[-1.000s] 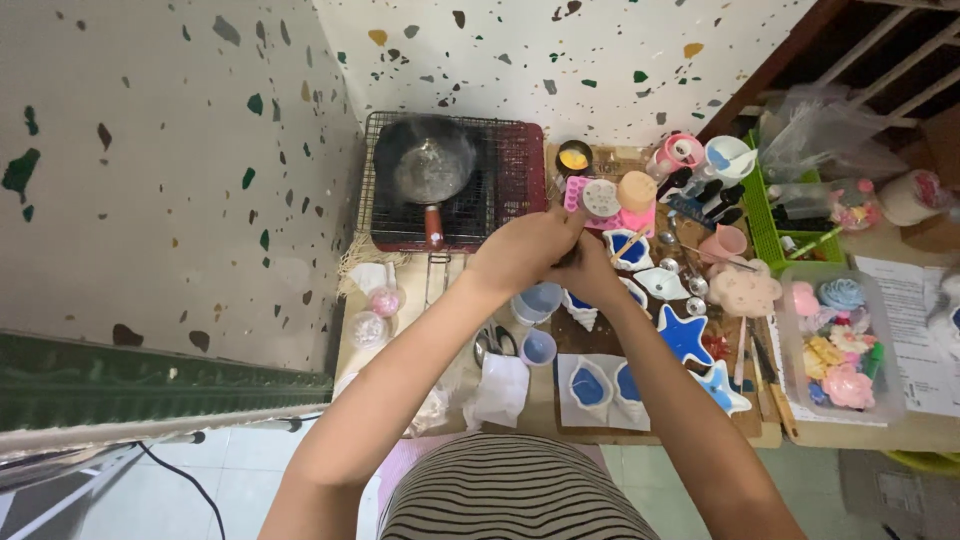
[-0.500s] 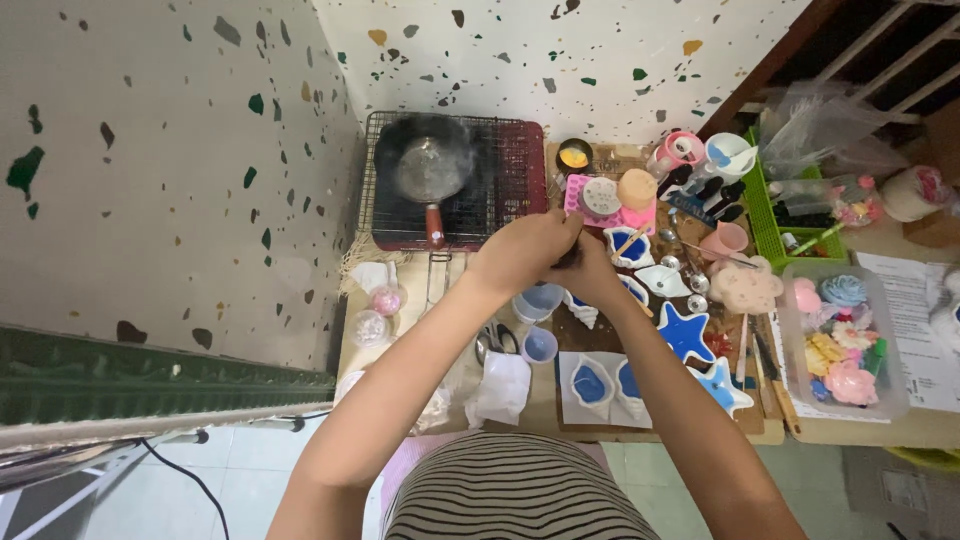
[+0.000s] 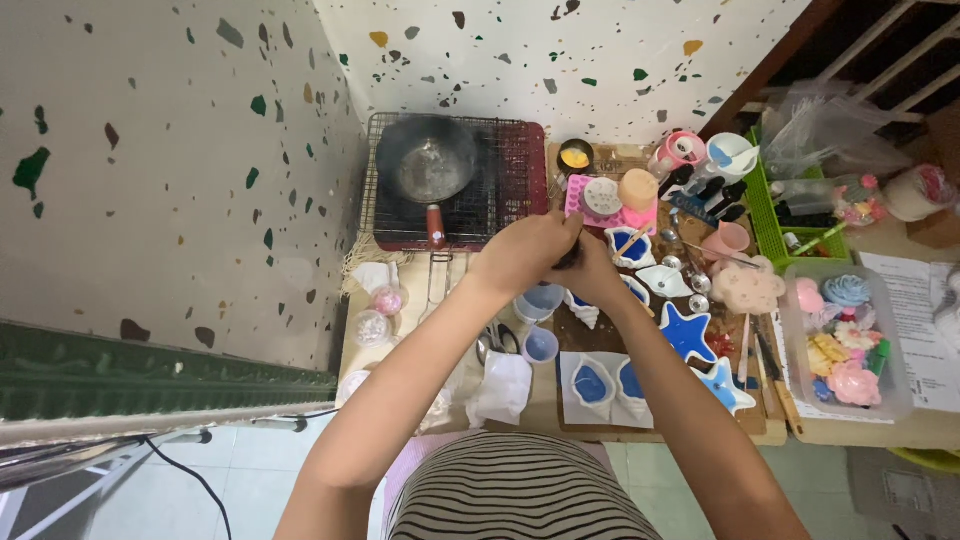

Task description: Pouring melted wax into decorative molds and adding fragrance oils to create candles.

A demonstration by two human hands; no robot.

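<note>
Speckled walls back a crowded worktop [image 3: 520,420]. Both hands, left hand [image 3: 528,250] and right hand [image 3: 590,272], clasp a small dark object [image 3: 568,258] above blue-filled moulds [image 3: 610,385]; pouring likely demands steadiness.

printed white paper sheet [image 3: 915,325] | table's right edge | flat

hands joined over a crowded craft table

left hand [image 3: 525,250] and right hand [image 3: 590,272] press together around a small dark object [image 3: 568,258], too hidden to identify; just below them sit clear cups [image 3: 538,300], to their right a blue star mould [image 3: 686,334], beyond them a pan [image 3: 430,160]
</note>
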